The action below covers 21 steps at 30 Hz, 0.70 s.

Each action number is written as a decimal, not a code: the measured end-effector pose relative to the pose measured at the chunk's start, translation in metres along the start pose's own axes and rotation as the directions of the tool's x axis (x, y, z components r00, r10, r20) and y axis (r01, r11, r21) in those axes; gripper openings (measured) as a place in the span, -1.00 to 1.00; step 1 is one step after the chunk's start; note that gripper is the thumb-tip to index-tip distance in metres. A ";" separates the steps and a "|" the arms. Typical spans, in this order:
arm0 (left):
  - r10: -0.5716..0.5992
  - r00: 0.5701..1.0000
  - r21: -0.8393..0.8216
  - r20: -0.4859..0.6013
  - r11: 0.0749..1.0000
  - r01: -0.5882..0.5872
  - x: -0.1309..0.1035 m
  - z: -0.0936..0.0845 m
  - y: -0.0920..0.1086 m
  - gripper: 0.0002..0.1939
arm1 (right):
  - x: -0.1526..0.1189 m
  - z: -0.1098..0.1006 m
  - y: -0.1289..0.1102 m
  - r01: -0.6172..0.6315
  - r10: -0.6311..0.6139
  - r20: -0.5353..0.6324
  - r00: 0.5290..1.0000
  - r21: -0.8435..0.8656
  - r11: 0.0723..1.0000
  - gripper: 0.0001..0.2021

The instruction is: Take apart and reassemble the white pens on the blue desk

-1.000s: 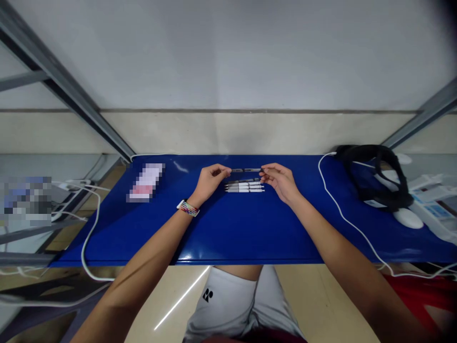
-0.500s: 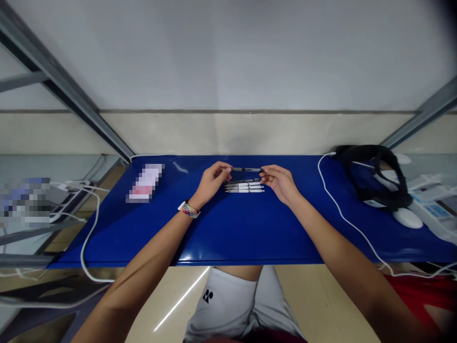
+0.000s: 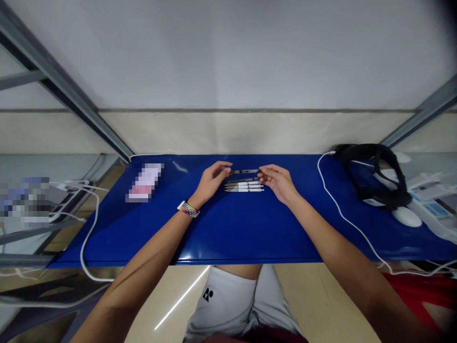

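"What's nearest?"

"White shorts point(image 3: 230, 295) with a small black logo, just below the front edge of a glossy blue desk point(image 3: 246, 231)."

"And on the desk?"

"A tight row of slim white pens point(image 3: 246, 186), lying side by side and crosswise, between the two hands. A darker pen point(image 3: 246, 180) lies along the row's far side."

"Where are the hands?"

"The left hand point(image 3: 211, 183), with a multicoloured band point(image 3: 188, 208) at its wrist, has its thumb and finger together on one end of a dark-and-grey pen point(image 3: 245, 171). The right hand point(image 3: 280, 183) has its fingers clamped on the other end. That pen is level, just beyond the row."

"Does it touch the desk?"

"I can't tell."

"Anything at the sides?"

"On the left, a pixelated pink-and-white item point(image 3: 145, 182). Well to the right, a black headset point(image 3: 400, 197), with a white cable point(image 3: 322, 184) between it and the right hand."

"And farthest?"

"A pale wall point(image 3: 228, 133) behind the desk."
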<state>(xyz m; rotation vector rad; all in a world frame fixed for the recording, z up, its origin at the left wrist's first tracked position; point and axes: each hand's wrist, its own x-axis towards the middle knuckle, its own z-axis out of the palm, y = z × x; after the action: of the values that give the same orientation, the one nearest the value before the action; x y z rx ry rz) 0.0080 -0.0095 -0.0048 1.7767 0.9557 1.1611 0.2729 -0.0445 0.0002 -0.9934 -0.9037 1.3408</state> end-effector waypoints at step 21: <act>-0.007 1.000 0.055 -0.016 0.998 0.007 0.001 0.000 -0.002 -0.71 | 0.001 0.000 0.002 0.002 -0.002 0.014 1.000 0.031 1.000 -0.70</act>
<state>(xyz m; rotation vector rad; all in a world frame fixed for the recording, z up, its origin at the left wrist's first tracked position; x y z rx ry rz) 0.0074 -0.0079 -0.0067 1.8084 1.0110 1.1560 0.2725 -0.0436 -0.0021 -0.9606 -0.8918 1.3571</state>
